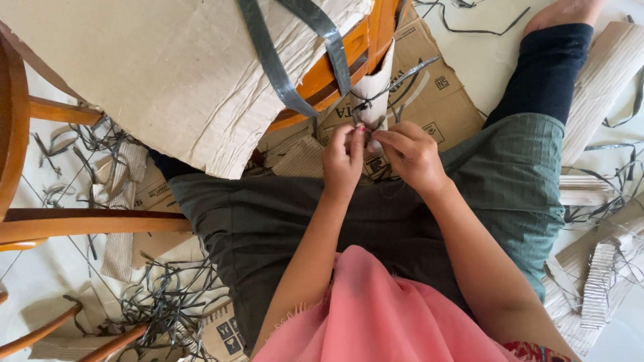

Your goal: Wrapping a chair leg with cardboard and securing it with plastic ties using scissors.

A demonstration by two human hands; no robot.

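My left hand (343, 159) and my right hand (410, 155) meet at the bottom end of a chair leg wrapped in pale corrugated cardboard (373, 84). Both pinch a thin dark plastic strap (392, 84) that is knotted around the wrapped leg, with one loose end sticking up to the right. The orange wooden chair (349, 64) lies tipped over my lap, its seat covered by a large sheet of cardboard (161, 74) with grey tape (268, 57) across it. I sit on the floor in a dark green skirt.
Flattened cardboard boxes (436, 94) lie under the chair. Tangles of grey strap offcuts (161, 302) litter the floor at left. Rolled corrugated cardboard strips (604, 87) lie at right. More orange wooden chair parts (80, 224) stand at left. My leg and bare foot (563, 12) stretch to the upper right.
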